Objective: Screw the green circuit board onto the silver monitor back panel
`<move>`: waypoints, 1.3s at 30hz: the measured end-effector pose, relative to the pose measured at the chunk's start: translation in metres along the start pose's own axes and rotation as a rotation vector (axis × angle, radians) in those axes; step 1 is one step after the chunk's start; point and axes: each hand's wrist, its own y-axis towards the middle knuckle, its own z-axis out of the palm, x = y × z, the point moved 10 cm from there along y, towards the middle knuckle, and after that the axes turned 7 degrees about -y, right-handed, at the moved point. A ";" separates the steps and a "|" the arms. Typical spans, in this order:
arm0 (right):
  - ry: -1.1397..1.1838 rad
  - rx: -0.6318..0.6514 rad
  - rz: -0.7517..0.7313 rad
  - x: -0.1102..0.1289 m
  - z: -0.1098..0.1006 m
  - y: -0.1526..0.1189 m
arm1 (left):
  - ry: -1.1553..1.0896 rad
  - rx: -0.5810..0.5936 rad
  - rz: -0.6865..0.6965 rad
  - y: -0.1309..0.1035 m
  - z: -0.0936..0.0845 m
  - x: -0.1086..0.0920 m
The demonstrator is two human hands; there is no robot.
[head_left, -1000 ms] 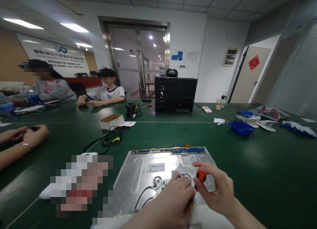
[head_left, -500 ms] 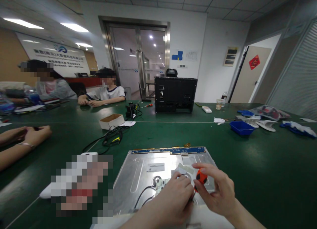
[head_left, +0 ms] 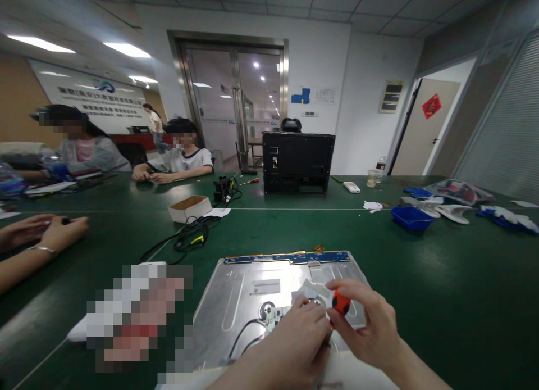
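Note:
My right hand (head_left: 373,325) pinches the orange and black handle of a screwdriver (head_left: 341,303) between thumb and fingers; its tip is hidden behind my left hand. My left hand (head_left: 301,331) is closed with its fingers curled down beside the screwdriver, and what they grip is hidden. Under both hands lies a silver metal display panel (head_left: 236,283) with a blue circuit strip (head_left: 295,258) along its far edge. A small pale circuit board (head_left: 273,318) shows just left of my left hand, with black cables (head_left: 240,335) running from it.
Beyond the panel stand a black monitor housing (head_left: 298,162), a white open box (head_left: 189,208) and tangled black cables (head_left: 191,235). A blue tray (head_left: 411,218) is at right. Another person's hands (head_left: 63,232) are at left, near a blurred-out white item (head_left: 78,329).
My hands stay almost in place, with the screwdriver handle shifted very slightly left. A walking person has come into view in the background at left.

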 end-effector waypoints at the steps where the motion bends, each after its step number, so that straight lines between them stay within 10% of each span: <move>1: 0.000 0.001 -0.001 0.000 0.000 0.000 | 0.003 0.005 -0.003 0.000 0.000 0.000; 39: 0.012 0.042 -0.009 -0.002 0.000 -0.004 | 0.007 0.006 0.004 0.000 -0.002 -0.002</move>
